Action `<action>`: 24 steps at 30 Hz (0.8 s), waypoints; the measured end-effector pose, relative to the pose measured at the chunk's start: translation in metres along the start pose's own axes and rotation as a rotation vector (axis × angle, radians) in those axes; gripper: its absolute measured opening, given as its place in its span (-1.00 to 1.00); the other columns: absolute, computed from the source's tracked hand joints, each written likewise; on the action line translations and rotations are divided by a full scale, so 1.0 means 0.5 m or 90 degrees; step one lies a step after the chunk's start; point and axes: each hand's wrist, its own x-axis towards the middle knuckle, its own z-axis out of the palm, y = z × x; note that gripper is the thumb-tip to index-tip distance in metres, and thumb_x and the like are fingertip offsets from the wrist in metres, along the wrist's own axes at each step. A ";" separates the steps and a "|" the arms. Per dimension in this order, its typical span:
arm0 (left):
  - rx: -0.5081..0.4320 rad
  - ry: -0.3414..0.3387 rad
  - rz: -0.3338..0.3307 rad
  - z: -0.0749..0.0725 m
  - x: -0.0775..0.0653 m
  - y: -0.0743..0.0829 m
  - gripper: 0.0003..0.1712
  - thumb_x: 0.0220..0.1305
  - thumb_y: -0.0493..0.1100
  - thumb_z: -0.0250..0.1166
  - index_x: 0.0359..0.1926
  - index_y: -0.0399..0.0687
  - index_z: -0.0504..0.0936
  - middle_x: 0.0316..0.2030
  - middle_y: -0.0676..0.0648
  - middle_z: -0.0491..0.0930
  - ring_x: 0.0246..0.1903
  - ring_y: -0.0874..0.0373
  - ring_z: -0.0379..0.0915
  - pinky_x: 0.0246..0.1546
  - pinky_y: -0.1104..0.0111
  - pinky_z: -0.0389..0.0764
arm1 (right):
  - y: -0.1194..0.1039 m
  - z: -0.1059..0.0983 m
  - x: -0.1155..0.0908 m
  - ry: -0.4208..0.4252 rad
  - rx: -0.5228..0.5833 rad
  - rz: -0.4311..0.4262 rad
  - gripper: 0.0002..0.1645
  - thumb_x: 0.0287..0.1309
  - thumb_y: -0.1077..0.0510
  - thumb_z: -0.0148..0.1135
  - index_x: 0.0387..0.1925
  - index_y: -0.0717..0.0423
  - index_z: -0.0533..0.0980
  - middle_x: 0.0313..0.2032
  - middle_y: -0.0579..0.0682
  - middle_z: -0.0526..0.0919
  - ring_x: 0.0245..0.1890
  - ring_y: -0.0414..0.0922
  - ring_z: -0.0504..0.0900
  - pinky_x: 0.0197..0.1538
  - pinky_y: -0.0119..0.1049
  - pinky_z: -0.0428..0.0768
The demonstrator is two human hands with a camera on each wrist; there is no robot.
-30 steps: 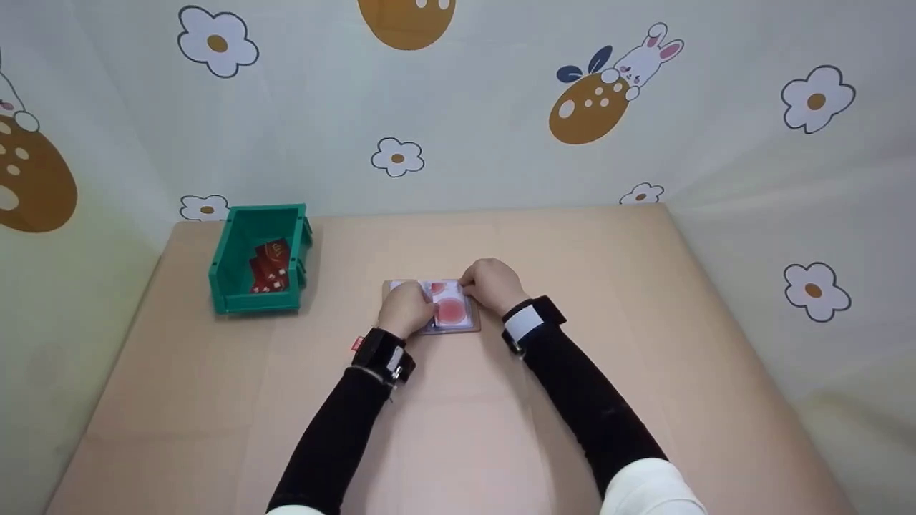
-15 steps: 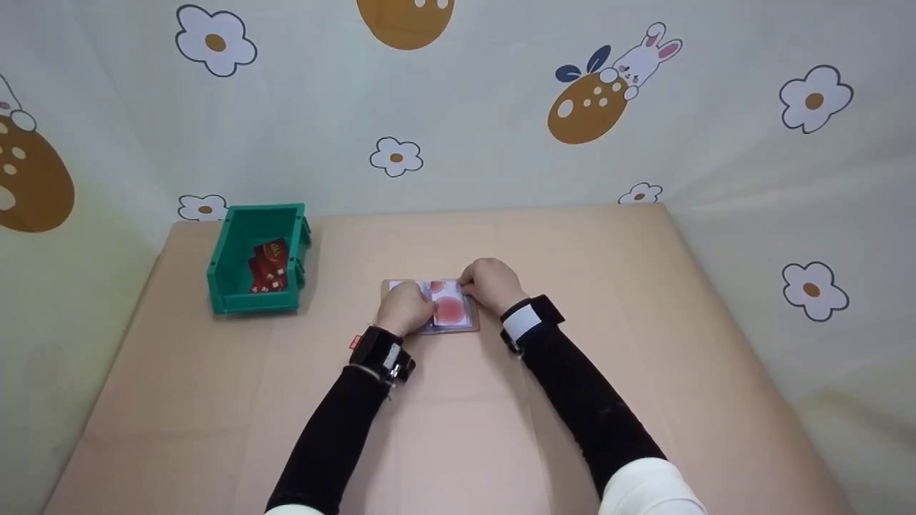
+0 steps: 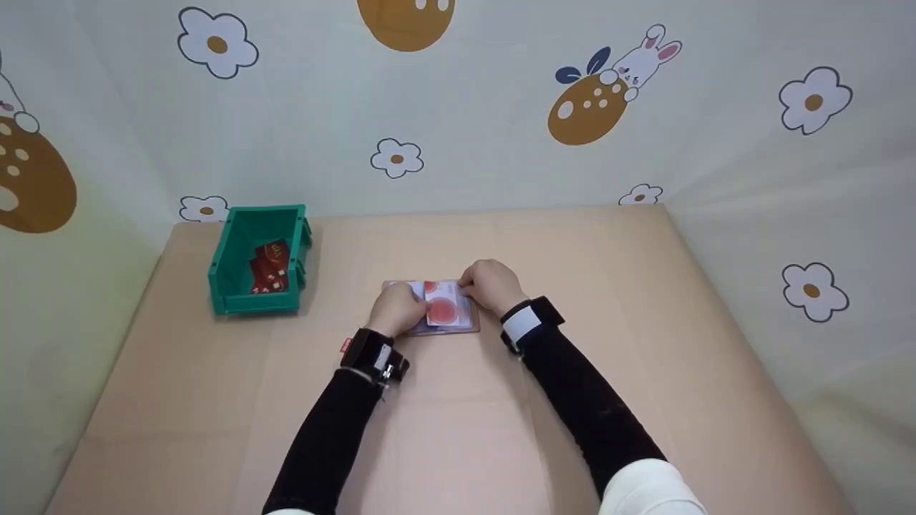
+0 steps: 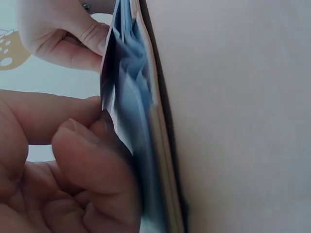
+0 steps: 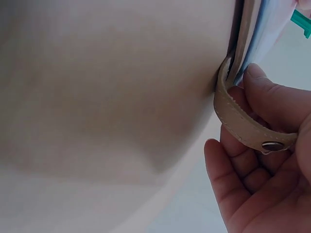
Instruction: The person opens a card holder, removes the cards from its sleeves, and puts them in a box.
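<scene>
A tan leather card holder (image 4: 159, 127) with clear plastic sleeves (image 4: 131, 104) lies open on the table. On its right side is a white card (image 3: 442, 312) with a pink-red circle. My left hand (image 3: 396, 309) pinches the card's left edge between thumb and finger, lifting it off the sleeves, as the left wrist view shows. At the holder's far right edge, my right hand (image 3: 494, 286) grips the pages and cover, thumb on top. Its snap strap (image 5: 243, 124) curves loosely across that hand's fingers. How far the card sits inside a sleeve is hidden.
A green plastic bin (image 3: 257, 304) stands at the back left of the table, with several dark red cards (image 3: 270, 265) inside. The tan table (image 3: 458, 429) meets patterned cloth walls (image 3: 486, 172) at the back and sides.
My left hand has shifted a little to the left, and the card with the red circle has slid left with it. The right hand keeps its place at the holder's edge.
</scene>
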 end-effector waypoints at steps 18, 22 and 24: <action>-0.056 0.007 -0.038 -0.034 -0.013 -0.035 -0.82 0.17 -0.23 0.29 -0.48 -0.16 0.45 -0.47 -0.08 0.47 -0.46 0.07 0.38 -0.41 0.32 0.40 | 0.004 0.007 0.003 0.001 -0.007 0.012 -0.81 0.13 0.17 0.42 -0.19 0.06 0.75 -0.17 -0.01 0.75 -0.07 -0.02 0.67 0.05 -0.16 0.54; -0.053 0.011 -0.024 -0.035 -0.014 -0.038 -0.83 0.16 -0.22 0.29 -0.46 -0.17 0.46 -0.47 -0.07 0.47 -0.45 0.07 0.38 -0.42 0.33 0.39 | 0.002 0.005 0.001 0.003 -0.009 0.013 -0.82 0.12 0.18 0.43 -0.21 0.06 0.76 -0.17 -0.01 0.75 -0.07 -0.03 0.67 0.04 -0.15 0.55; -0.049 0.015 -0.017 -0.034 -0.014 -0.040 -0.85 0.15 -0.22 0.27 -0.43 -0.19 0.47 -0.48 -0.06 0.46 -0.45 0.07 0.38 -0.45 0.34 0.38 | 0.002 0.005 0.000 0.006 -0.013 0.013 -0.83 0.11 0.18 0.44 -0.22 0.06 0.76 -0.17 -0.02 0.75 -0.07 -0.03 0.67 0.03 -0.15 0.56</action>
